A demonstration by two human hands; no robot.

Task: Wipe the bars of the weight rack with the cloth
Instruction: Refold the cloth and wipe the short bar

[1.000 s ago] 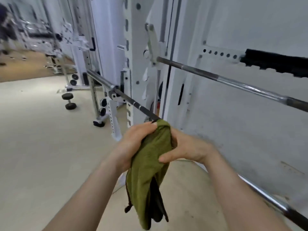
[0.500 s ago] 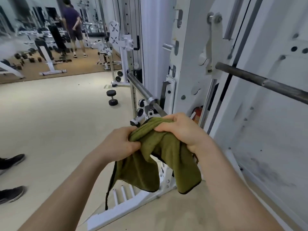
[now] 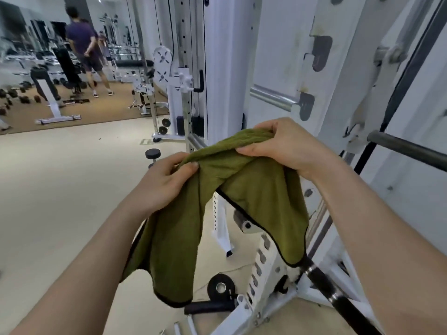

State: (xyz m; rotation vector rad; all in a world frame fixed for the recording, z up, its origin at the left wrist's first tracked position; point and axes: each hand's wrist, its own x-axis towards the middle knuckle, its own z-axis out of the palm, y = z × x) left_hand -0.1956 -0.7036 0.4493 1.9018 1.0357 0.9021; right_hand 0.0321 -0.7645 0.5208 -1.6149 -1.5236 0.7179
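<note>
An olive-green cloth [image 3: 254,199] with a black hem is draped over the lower steel bar [image 3: 321,281] of the white weight rack [image 3: 285,56]. My left hand [image 3: 164,180] pinches its near top fold. My right hand [image 3: 285,143] grips the far fold, pressing it on the bar. Two flaps hang down on either side. The bar's far silver end [image 3: 194,142] shows beyond the cloth; the black near part runs to the lower right. A second, higher bar [image 3: 408,151] crosses at the right.
White rack feet and a small black roller [image 3: 221,287] lie on the floor below the cloth. A dumbbell [image 3: 152,155] stands on the beige floor behind. A person [image 3: 84,44] stands far back among benches and dumbbells. A chrome peg [image 3: 273,97] sticks out of the upright.
Both hands have slid the cloth along the lower bar toward the rack's upright. My hands have spread apart, so the cloth now hangs in two wide flaps.
</note>
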